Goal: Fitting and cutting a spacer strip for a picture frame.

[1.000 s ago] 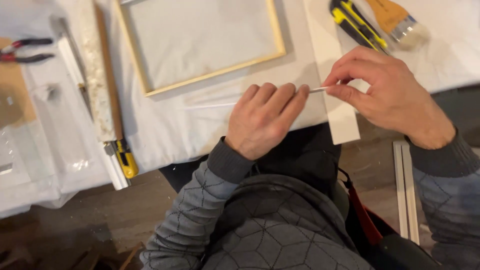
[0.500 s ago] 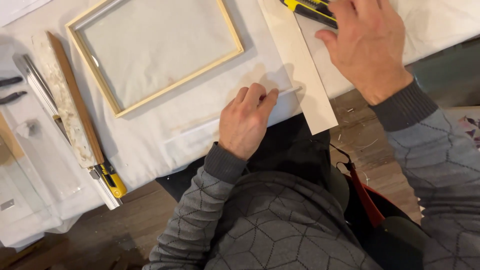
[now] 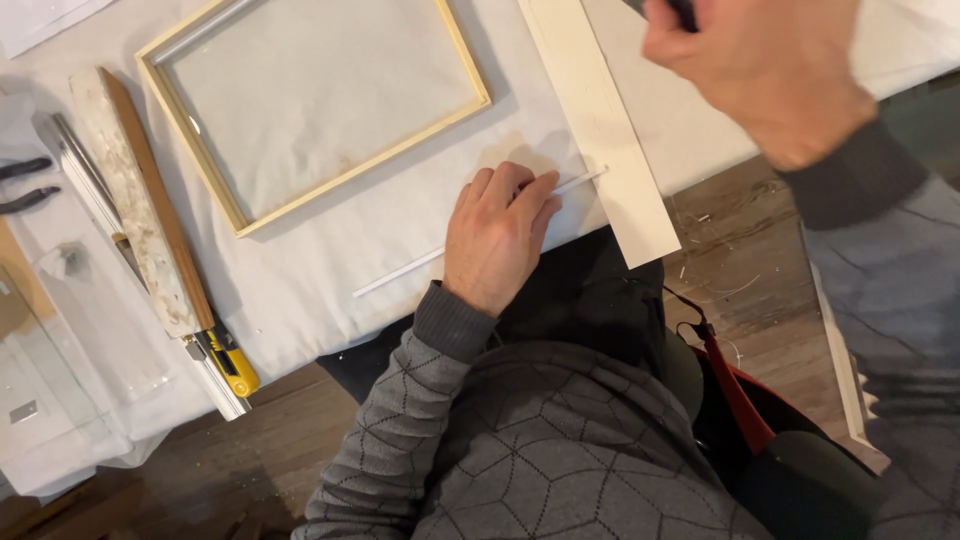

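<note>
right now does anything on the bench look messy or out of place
Thin shavings litter the wooden floor beside the bench edge, below the pale wood strip that overhangs it. Nothing else stands out.

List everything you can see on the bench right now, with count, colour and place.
Wooden frame: 1, pale wood, top centre.
Thin rod: 1, white, under left hand.
Flat wood strip: 1, cream, right of frame.
Paint-stained wooden board: 1, brown and white, left.
Utility knife: 1, yellow and black, lower left.
Pliers: 1, dark, far left.
Table cover: 1, white.
Left hand: on rod.
Right hand: raised, blurred, gripping something dark.
</note>
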